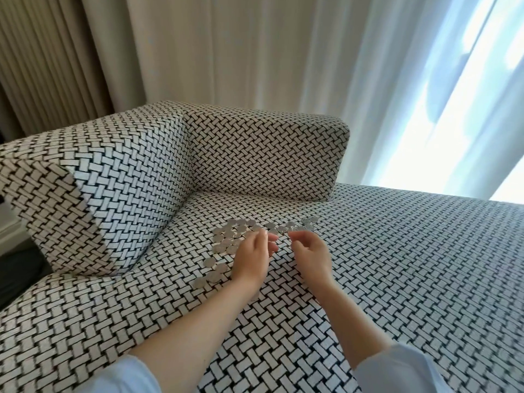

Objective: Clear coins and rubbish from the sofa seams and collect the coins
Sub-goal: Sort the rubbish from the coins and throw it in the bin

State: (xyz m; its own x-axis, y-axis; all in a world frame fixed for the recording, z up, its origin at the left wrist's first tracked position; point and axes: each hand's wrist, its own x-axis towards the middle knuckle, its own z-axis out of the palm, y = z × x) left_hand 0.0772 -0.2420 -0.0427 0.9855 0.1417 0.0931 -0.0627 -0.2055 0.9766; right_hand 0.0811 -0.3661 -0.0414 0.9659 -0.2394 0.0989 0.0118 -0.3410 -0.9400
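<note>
Head view: round silver coins [230,233] lie scattered flat on the seat of the black-and-white basket-weave fabric sofa [402,268], near the corner where its 2 back cushions meet. Left hand [252,256] hovers at the cluster's near edge, fingers straight and relaxed, gripping nothing. Right hand [310,251] is just beside it, fingers loosely curled; cannot tell whether they hold a coin. Pale pleated curtains [226,52] hang behind.
</note>
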